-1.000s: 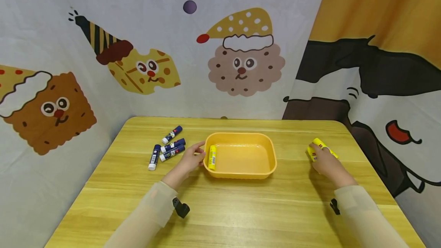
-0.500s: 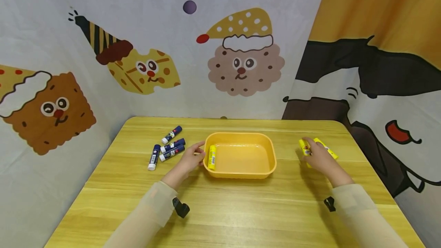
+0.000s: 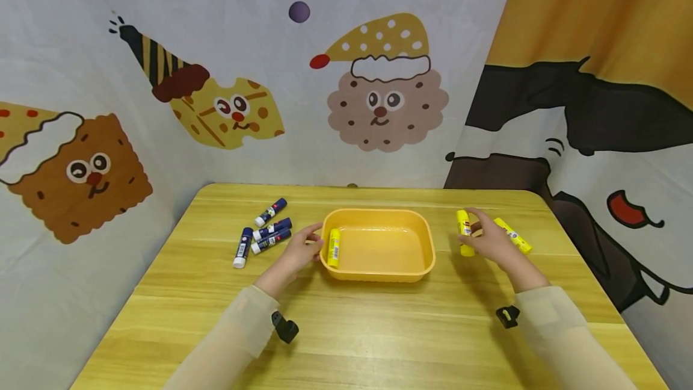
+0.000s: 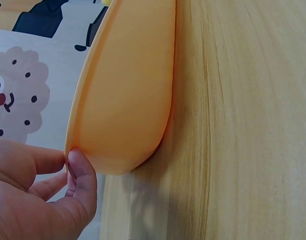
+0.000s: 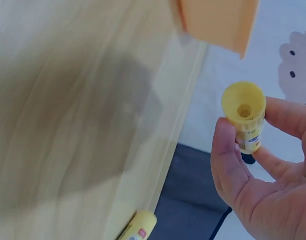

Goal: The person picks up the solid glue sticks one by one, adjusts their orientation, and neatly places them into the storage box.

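Observation:
An orange-yellow plastic basket (image 3: 379, 275) stands mid-table, one yellow glue stick (image 3: 334, 248) lying along its left inside wall. My left hand (image 3: 296, 253) pinches the basket's left rim between thumb and fingers, as the left wrist view shows up close. To the right of the basket, my right hand (image 3: 489, 239) holds a second yellow glue stick (image 3: 464, 233) between thumb and fingers. In the right wrist view this glue stick (image 5: 245, 115) turns its hollow end to the camera. Another yellow glue stick (image 3: 512, 235) lies on the table just behind the right hand.
Several dark blue glue sticks with white caps (image 3: 272, 239) lie on the wooden table (image 3: 368, 330) left of the basket. A curtain with cartoon prints (image 3: 260, 35) hangs along the table's back and sides.
My right hand has lifted one yellow glue stick from beside the other and carried it left, toward the basket. The left hand and the basket have stayed in place.

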Tool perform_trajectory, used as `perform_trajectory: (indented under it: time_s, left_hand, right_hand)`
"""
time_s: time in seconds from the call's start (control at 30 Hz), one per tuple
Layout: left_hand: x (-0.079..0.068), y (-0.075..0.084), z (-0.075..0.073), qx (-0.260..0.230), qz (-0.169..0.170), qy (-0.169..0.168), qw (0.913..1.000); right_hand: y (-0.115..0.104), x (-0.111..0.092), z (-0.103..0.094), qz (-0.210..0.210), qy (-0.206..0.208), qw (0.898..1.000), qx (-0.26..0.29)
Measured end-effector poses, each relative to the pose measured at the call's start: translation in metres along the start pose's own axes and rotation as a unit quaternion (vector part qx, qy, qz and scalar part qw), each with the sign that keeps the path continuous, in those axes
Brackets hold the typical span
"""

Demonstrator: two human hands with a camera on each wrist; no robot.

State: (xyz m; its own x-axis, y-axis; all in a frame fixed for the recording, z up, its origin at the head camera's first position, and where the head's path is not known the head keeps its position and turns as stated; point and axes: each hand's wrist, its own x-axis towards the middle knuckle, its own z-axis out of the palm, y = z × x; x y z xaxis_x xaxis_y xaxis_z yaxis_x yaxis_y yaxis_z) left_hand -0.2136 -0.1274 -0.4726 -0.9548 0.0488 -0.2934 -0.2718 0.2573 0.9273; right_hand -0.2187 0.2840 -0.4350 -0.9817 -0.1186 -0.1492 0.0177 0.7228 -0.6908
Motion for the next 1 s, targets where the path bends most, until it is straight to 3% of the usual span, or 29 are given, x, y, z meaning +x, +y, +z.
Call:
perform_trajectory:
  time_s: [0.43,0.7,1.0]
  left_hand:
    - [0.001,-0.003,0.001,0.002,0.006,-0.002,1.0]
    - [0.001,-0.002,0.001,0.0,0.006,-0.003,1.0]
    - [0.001,-0.002,0.001,-0.001,0.008,-0.005,1.0]
  right_hand:
    - [-0.035,0.0,0.016,0.028,-0.038,0.988,0.148]
    - [-0.059,0.004,0.034,0.024,-0.065,0.978,0.195]
    - [-0.085,0.01,0.059,0.023,-0.074,0.975,0.209]
